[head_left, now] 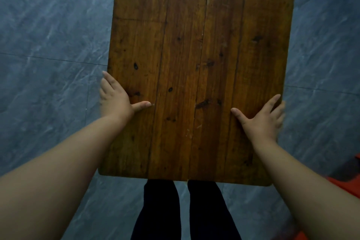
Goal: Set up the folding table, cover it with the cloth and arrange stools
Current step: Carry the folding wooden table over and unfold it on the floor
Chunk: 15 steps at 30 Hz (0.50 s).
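- Two bare forearms reach forward from the bottom corners of the view, one to each long side of the worktop (194,68).
- Left hand (115,97) clasps the left edge: thumb lying flat on the top surface, fingers stretched along and over the side. Its grip is closed on the worktop.
- Right hand (263,117) lies spread at the right edge, thumb pointing inward on the wood and fingers fanned toward the rim; whether they curl under the edge cannot be told.
- Between the two hands sits the worktop, its near end just above the person's two legs (185,210) in dark trousers.
- One worktop is in view: a rectangular slab with rounded corners, made of four lengthwise planks of brown varnished wood with dark knots, visible grain and a few pale scratches.
- A seam runs down the middle, with a small step at the far edge.
- Below lies a floor (48,45) of large grey-blue marbled tiles with thin joints.
- Something orange-red (348,183) shows at the right edge, too cropped to identify.
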{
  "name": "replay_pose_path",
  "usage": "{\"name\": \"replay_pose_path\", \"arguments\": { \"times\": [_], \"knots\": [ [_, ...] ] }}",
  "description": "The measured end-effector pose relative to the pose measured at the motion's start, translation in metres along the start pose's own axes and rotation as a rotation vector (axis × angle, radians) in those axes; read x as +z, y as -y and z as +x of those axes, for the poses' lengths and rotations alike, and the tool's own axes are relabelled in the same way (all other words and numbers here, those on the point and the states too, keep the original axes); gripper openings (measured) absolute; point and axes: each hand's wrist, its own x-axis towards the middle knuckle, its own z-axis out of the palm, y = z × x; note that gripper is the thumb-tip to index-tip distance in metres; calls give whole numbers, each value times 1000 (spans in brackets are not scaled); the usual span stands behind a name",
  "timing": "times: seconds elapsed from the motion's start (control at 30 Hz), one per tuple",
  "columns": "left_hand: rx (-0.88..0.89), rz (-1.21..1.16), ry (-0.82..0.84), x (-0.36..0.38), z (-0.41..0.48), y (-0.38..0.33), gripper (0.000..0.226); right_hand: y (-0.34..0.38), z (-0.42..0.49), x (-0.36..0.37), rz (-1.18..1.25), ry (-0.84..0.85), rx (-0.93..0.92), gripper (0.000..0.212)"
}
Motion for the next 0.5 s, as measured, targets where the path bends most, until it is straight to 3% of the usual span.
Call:
{"name": "replay_pose_path", "arguments": {
  "times": [0.1,0.17,0.2,0.27,0.5],
  "knots": [
    [378,273,-138,9,-10,0,115,11,-15,1,-98,-115,-296,110],
    [631,375,-132,19,-17,-9,99,30,-26,10,-175,-44,-571,93],
    [673,415,-97,25,-19,-15,95,40,-30,18,-232,22,-644,90],
    [634,463,-31,37,-20,-24,98,53,-33,32,-357,81,-663,94],
    [584,512,-27,36,-12,-32,104,70,-26,25,-495,143,-581,102]
  ]
}}
